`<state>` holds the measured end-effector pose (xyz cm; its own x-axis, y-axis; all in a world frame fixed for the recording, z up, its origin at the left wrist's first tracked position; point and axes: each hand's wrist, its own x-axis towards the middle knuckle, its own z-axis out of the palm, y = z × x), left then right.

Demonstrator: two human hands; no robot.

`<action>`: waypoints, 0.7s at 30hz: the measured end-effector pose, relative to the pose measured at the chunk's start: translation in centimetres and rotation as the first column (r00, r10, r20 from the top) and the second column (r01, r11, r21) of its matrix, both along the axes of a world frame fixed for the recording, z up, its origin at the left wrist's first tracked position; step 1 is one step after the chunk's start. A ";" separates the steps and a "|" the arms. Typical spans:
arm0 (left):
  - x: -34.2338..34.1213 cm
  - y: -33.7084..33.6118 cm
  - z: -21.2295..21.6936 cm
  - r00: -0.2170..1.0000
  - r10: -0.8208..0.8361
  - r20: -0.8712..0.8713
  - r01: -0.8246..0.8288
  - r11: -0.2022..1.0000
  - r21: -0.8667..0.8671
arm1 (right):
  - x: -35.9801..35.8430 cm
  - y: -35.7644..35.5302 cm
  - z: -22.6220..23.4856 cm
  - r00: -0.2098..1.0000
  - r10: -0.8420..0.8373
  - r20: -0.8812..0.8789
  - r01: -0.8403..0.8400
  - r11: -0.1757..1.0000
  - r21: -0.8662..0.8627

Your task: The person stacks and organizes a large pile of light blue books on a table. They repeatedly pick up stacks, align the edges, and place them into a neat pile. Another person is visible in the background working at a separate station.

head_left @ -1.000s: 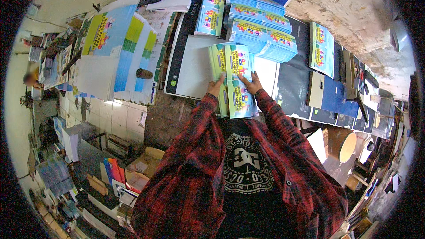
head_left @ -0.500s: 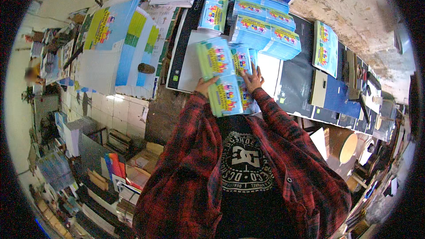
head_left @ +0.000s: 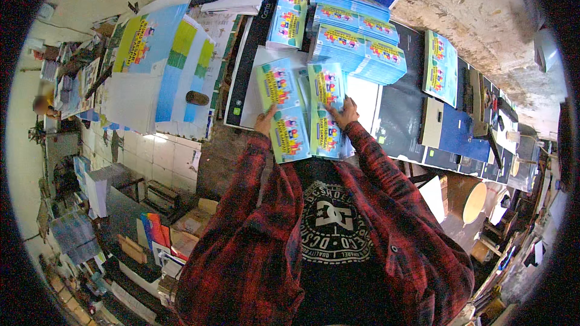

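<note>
Two long printed booklets lie side by side in front of me, each with a blue, green and yellow cover design repeated twice. My left hand (head_left: 264, 121) grips the outer edge of the left booklet (head_left: 291, 136), thumb on top. At the right booklet (head_left: 325, 136), my right hand (head_left: 345, 113) pinches the outer edge with the thumb over the cover. A narrow gap runs between the two, where pale sheets show. More sheets seem to lie under the right booklet; how many is hidden.
Thick stacks of matching booklets (head_left: 341, 45) stand just beyond my hands. Another pile (head_left: 287, 15) lies at the far left of them, and one (head_left: 440, 63) at the right. Large printed sheets (head_left: 151, 42) fan out on the left table. A round stool (head_left: 475, 202) stands at right.
The left booklet has moved left and been set straighter, opening a gap beside the right one. My left hand moved left with it; my right hand stays at the right booklet's edge.
</note>
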<state>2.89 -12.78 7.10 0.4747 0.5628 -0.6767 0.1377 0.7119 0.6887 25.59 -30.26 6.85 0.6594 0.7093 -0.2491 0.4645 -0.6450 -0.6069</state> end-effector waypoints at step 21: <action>9.4 -5.7 -6.2 0.972 -0.096 -0.214 0.144 0.964 0.223 | 1.9 -0.9 -4.2 0.969 -0.057 -0.240 0.081 0.993 0.091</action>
